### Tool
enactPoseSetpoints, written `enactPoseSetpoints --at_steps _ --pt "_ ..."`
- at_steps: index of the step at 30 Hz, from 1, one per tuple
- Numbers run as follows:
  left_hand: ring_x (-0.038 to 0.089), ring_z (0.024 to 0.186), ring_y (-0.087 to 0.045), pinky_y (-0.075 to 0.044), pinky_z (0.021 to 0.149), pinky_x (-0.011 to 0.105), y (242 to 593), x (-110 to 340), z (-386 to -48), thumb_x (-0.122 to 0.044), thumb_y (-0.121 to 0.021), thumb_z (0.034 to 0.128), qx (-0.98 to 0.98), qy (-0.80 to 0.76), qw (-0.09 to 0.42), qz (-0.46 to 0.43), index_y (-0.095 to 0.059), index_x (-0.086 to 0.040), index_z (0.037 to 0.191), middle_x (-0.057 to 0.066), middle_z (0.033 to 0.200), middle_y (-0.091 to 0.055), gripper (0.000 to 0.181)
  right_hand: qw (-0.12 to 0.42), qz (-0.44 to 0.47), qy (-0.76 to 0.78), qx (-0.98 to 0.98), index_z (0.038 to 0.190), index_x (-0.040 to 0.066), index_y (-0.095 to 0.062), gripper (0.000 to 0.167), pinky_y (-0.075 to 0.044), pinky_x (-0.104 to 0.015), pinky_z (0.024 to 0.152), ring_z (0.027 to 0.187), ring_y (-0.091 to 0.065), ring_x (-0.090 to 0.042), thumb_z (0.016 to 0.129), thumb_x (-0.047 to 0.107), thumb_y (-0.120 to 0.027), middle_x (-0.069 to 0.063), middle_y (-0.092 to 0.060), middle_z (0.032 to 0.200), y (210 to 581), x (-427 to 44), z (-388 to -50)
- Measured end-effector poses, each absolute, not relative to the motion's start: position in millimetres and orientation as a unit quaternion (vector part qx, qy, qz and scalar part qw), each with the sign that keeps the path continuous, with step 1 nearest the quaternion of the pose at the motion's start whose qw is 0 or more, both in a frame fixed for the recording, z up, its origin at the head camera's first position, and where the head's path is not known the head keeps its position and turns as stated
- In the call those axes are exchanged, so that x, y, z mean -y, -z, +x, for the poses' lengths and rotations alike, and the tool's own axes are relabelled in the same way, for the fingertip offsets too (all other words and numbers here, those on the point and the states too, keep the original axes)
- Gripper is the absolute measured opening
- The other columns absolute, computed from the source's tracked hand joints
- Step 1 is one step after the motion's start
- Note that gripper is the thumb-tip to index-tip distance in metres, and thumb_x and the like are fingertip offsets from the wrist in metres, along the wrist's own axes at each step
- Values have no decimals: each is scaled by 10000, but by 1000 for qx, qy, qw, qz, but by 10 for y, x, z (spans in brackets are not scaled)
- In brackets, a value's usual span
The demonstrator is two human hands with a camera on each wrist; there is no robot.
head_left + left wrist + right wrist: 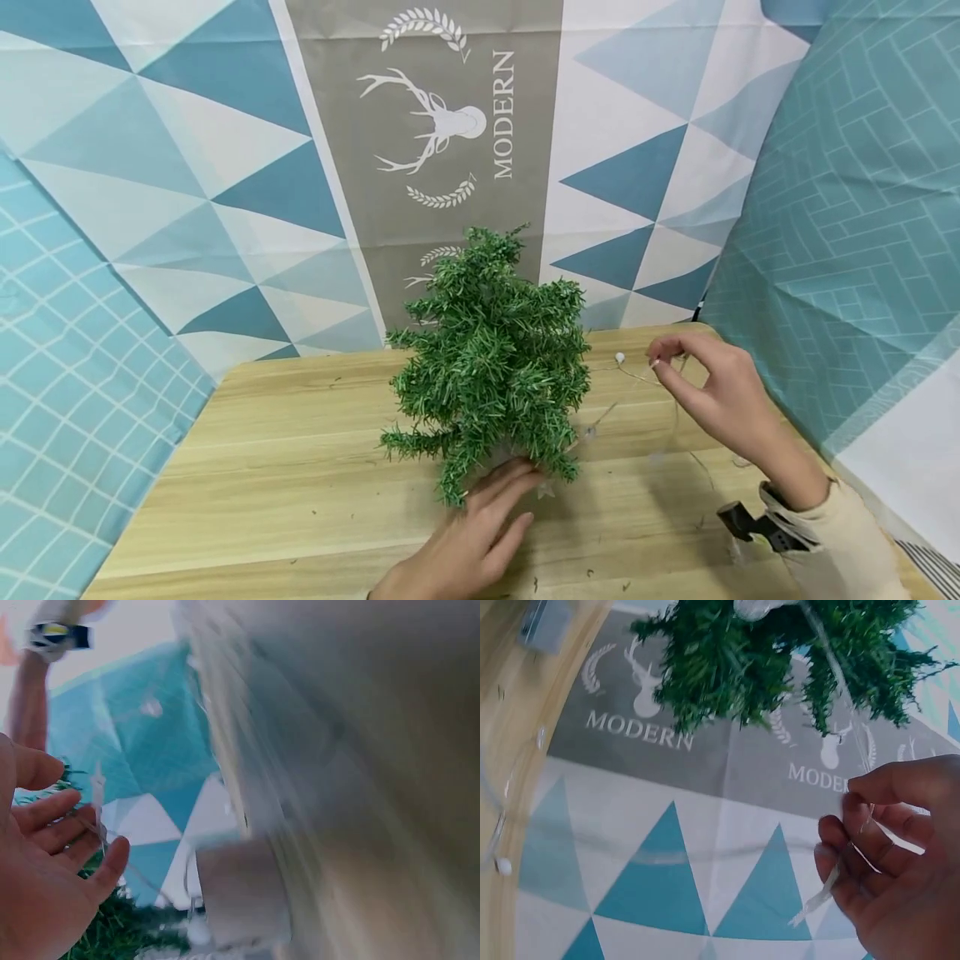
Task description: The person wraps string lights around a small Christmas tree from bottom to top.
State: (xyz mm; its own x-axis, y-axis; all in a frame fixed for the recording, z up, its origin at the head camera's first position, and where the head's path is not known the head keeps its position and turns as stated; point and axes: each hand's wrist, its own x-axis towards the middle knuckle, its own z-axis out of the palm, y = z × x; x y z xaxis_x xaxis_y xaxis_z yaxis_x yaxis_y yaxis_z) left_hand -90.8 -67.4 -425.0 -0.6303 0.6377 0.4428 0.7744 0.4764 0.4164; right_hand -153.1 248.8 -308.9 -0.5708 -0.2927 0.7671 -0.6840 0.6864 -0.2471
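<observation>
At the near side of a tree [487, 358] standing upright on the surface [285, 475], reaching beneath with the left hand [468, 533], nearer and released. Farther right, pinching a light string [619, 358] with the right hand [712, 392], running leftward toward the tree. In the left wrist view, showing a pale base [244, 892], hidden from the head.

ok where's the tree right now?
In the head view, the tree stands mid-frame on the table, left of the right hand, with the left hand at its lower branches.
</observation>
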Motion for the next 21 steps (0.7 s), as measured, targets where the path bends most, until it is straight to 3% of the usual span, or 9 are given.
enactPoseSetpoints --at_steps 4,9,14,18,21 --pt "219 1419 -386 -387 1109 481 4185 692 -869 -197 -521 1034 820 404 28 -403 -415 -201 1495 -13 1554 -388 472 369 321 -249 836 971 81 -693 297 -456 -207 775 882 -642 -156 781 -144 -733 -4 -697 941 3029 -2482 -1641" --pt "223 1369 -452 -380 1126 414 4112 695 -871 -112 -395 1071 749 527 -41 -400 -480 -153 1451 39 1502 -472 391 366 369 -234 822 981 97 -680 298 -484 -269 769 968 -666 -188 802 -139 -720 -34 -707 1026 2980 -2408 -1768" --pt "294 1249 -547 -439 1076 367 4074 702 -893 7 -231 1061 695 590 -46 -409 -491 -4 1406 162 1425 -529 432 382 392 -213 809 964 64 -680 261 -495 -313 824 1074 -646 -271 799 -134 -720 -89 -695 1075 2922 -2330 -1868" --pt "303 1243 -542 -450 1063 360 4082 695 -893 42 -235 1046 688 585 -25 -428 -488 23 1394 202 1407 -523 431 383 410 -175 809 962 27 -671 209 -437 -396 993 1159 -562 -344 817 -117 -717 -137 -652 1077 2849 -2322 -1955" --pt "291 1278 -513 -448 1067 380 4098 695 -876 38 -270 1042 700 578 -21 -419 -499 7 1393 201 1425 -502 420 389 411 -153 810 935 21 -662 168 -415 -451 1000 1134 -532 -369 827 -101 -703 -150 -623 1043 2800 -2354 -2025"
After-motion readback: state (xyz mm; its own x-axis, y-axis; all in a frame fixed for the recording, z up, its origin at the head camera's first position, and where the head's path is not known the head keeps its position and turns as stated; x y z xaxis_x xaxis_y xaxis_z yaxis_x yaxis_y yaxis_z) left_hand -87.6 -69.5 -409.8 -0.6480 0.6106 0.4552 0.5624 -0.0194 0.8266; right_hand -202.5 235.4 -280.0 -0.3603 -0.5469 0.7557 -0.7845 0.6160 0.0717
